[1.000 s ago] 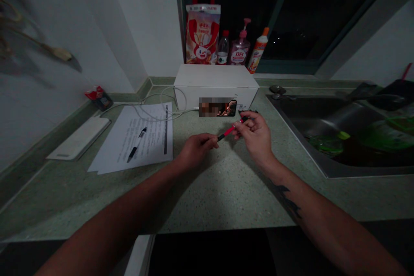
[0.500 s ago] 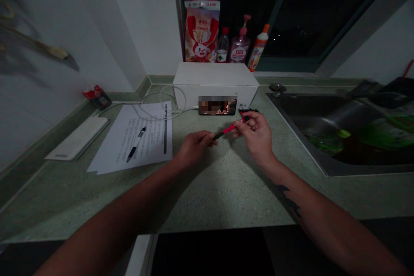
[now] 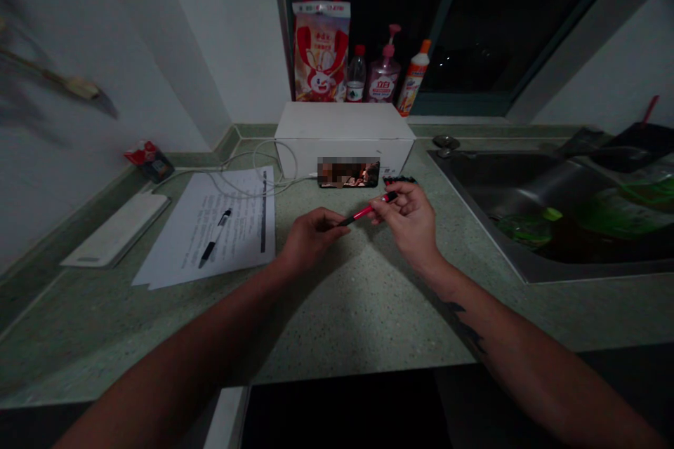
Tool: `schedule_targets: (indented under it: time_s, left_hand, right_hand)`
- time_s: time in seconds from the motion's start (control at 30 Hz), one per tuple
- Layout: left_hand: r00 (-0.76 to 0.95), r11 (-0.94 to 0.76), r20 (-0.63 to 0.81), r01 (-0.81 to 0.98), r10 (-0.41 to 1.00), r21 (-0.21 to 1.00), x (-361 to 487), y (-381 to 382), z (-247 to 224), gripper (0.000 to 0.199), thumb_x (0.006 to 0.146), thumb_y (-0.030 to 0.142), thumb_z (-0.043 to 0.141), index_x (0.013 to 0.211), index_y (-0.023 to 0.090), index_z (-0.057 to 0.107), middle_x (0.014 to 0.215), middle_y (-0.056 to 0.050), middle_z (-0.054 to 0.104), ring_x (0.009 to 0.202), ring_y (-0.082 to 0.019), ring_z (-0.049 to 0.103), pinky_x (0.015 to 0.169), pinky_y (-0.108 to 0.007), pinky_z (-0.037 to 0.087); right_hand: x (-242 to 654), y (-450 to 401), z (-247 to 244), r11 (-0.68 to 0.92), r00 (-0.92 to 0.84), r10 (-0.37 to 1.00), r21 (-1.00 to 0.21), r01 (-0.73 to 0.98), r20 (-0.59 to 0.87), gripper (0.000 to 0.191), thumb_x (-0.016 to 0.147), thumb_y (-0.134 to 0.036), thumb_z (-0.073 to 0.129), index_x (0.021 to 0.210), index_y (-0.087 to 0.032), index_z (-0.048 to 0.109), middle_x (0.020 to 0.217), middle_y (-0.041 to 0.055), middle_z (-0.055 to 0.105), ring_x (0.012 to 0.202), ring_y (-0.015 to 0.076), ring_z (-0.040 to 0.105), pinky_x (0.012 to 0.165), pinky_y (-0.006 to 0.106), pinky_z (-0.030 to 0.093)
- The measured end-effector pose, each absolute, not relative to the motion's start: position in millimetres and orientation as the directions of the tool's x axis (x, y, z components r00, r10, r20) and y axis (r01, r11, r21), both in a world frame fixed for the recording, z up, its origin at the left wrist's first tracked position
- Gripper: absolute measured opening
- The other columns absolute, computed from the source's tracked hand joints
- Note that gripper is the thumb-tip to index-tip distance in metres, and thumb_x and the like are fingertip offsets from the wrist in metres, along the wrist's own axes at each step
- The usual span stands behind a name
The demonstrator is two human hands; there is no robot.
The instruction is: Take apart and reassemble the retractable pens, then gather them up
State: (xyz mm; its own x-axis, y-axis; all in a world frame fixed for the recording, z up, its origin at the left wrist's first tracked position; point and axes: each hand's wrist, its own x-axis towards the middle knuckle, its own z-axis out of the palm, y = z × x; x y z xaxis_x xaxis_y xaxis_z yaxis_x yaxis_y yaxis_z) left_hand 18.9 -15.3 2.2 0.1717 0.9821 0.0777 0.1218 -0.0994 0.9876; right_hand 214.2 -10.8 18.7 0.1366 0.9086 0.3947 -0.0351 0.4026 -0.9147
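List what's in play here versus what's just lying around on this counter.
In play: left hand, right hand, red pen pinched in the right hand, its dark end at the left hand.

Lying about: black pen on printed sheets, phone against white box, white cable, steel sink.

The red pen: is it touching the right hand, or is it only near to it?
Touching. The head view shows the red pen pinched between the fingers of the right hand, with no gap between them.
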Motion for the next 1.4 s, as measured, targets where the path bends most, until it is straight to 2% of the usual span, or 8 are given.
schedule_targets:
  time_s: [0.1, 0.27, 0.4, 0.57, 0.7, 0.93, 1.13, 1.4]
  left_hand:
    - [0.149, -0.109, 0.09, 0.126, 0.985, 0.986, 18, -15, 3, 0.022, 0.071, 0.034, 0.081, 0.084, 0.019, 0.071, 0.077, -0.002, 0.072, 0.071, -0.018, 0.064, 0.067, -0.029, 0.049]
    - [0.238, -0.192, 0.138, 0.225, 0.961, 0.955, 15, -15, 8, 0.031, 0.09, 0.044, 0.061, 0.078, 0.02, 0.076, 0.078, -0.005, 0.075, 0.077, -0.02, 0.067, 0.075, -0.034, 0.054]
    - [0.145, -0.175, 0.148, 0.201, 0.978, 0.964, 14, -13, 5, 0.015, 0.08, 0.036, 0.076, 0.08, 0.02, 0.075, 0.08, -0.004, 0.076, 0.074, -0.02, 0.068, 0.071, -0.033, 0.055]
    - [0.076, -0.229, 0.221, 0.138, 0.972, 0.964, 14, -13, 4, 0.02, 0.072, 0.028, 0.083, 0.087, 0.02, 0.072, 0.081, -0.001, 0.072, 0.074, -0.016, 0.067, 0.073, -0.03, 0.055]
    - [0.139, -0.19, 0.176, 0.098, 0.975, 0.977, 16, -13, 3, 0.035, 0.073, 0.032, 0.082, 0.105, 0.02, 0.071, 0.085, -0.001, 0.073, 0.078, -0.017, 0.068, 0.076, -0.031, 0.056]
    - [0.155, -0.108, 0.088, 0.123, 0.984, 0.986, 19, -17, 7, 0.019, 0.077, 0.031, 0.077, 0.093, 0.02, 0.075, 0.086, -0.005, 0.076, 0.08, -0.02, 0.068, 0.077, -0.034, 0.054]
    - [0.169, -0.178, 0.145, 0.199, 0.975, 0.964, 17, -19, 13, 0.024, 0.091, 0.037, 0.063, 0.081, 0.02, 0.076, 0.08, -0.005, 0.076, 0.076, -0.019, 0.067, 0.076, -0.034, 0.054]
    - [0.057, -0.314, 0.312, 0.31, 0.948, 0.897, 15, -23, 16, 0.007, 0.083, 0.024, 0.075, 0.089, 0.021, 0.079, 0.091, -0.005, 0.078, 0.081, -0.02, 0.067, 0.082, -0.036, 0.054]
  right_hand:
    - [212, -12, 20, 0.395, 0.126, 0.913, -0.918, -0.039, 0.388, 0.037, 0.078, -0.036, 0.081, 0.104, -0.026, 0.056, 0.077, -0.0034, 0.071, 0.058, 0.0145, 0.069, 0.052, 0.027, 0.059]
    - [213, -12, 22, 0.39, 0.146, 0.913, -0.92, -0.047, 0.38, 0.035, 0.079, -0.04, 0.081, 0.102, -0.025, 0.059, 0.078, -0.0021, 0.072, 0.063, 0.0163, 0.072, 0.054, 0.028, 0.06]
    - [214, -11, 21, 0.365, 0.136, 0.924, -0.93, -0.046, 0.356, 0.034, 0.078, -0.04, 0.082, 0.097, -0.024, 0.059, 0.075, -0.0017, 0.072, 0.061, 0.0162, 0.072, 0.054, 0.028, 0.06]
    - [214, -10, 21, 0.339, 0.135, 0.935, -0.939, -0.057, 0.329, 0.038, 0.076, -0.042, 0.084, 0.095, -0.024, 0.057, 0.071, -0.003, 0.07, 0.06, 0.0163, 0.072, 0.052, 0.027, 0.06]
    - [216, -8, 21, 0.338, 0.147, 0.934, -0.939, -0.063, 0.326, 0.04, 0.075, -0.045, 0.084, 0.095, -0.024, 0.057, 0.074, -0.0021, 0.07, 0.064, 0.0183, 0.074, 0.054, 0.028, 0.061]
    - [219, -7, 21, 0.35, 0.168, 0.926, -0.936, -0.037, 0.339, 0.038, 0.078, -0.046, 0.082, 0.097, -0.025, 0.057, 0.078, -0.0004, 0.072, 0.066, 0.0189, 0.074, 0.053, 0.029, 0.061]
    - [219, -8, 22, 0.365, 0.158, 0.922, -0.929, -0.056, 0.353, 0.038, 0.078, -0.046, 0.082, 0.096, -0.025, 0.057, 0.08, -0.0003, 0.074, 0.066, 0.0181, 0.075, 0.052, 0.027, 0.06]
    - [219, -9, 20, 0.329, 0.154, 0.936, -0.942, -0.063, 0.316, 0.038, 0.076, -0.045, 0.084, 0.095, -0.024, 0.057, 0.074, -0.0017, 0.071, 0.066, 0.0191, 0.075, 0.052, 0.028, 0.06]
